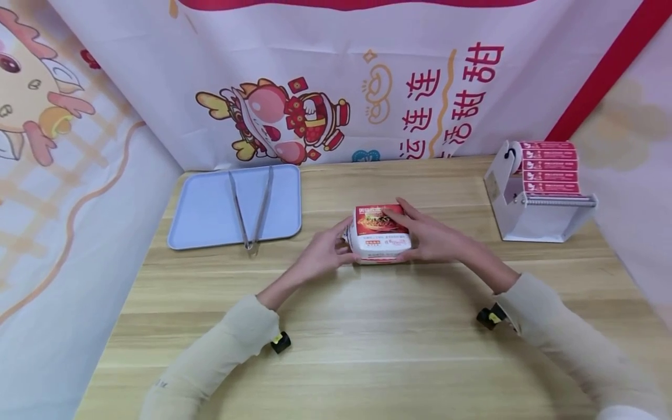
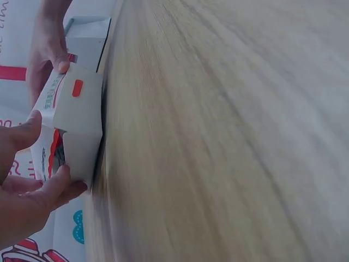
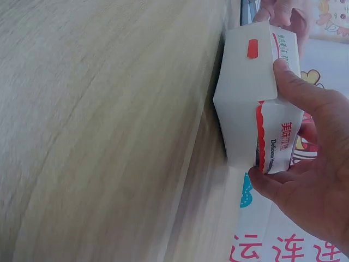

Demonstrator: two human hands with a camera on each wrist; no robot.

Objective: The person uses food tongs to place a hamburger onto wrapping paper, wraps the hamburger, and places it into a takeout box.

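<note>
A white and red paper burger box (image 1: 380, 248) sits on the wooden table with its lid down. Its top carries a red panel with a food picture. My left hand (image 1: 322, 251) grips the box's left end, thumb at the front and fingers toward the back. At the right end my right hand (image 1: 433, 236) holds it, with the thumb on the front corner and fingers over the top and back. In the left wrist view the box (image 2: 82, 106) shows a plain white front with a small red mark. Printed lettering and a red scalloped edge mark its side in the right wrist view.
To the left lies a blue tray (image 1: 202, 210) with metal tongs (image 1: 261, 219) whose joined end overhangs its front edge. A white label dispenser (image 1: 541, 221) with a roll of red labels (image 1: 551, 166) stands at the right. Printed cloth (image 1: 325, 46) hangs behind the table.
</note>
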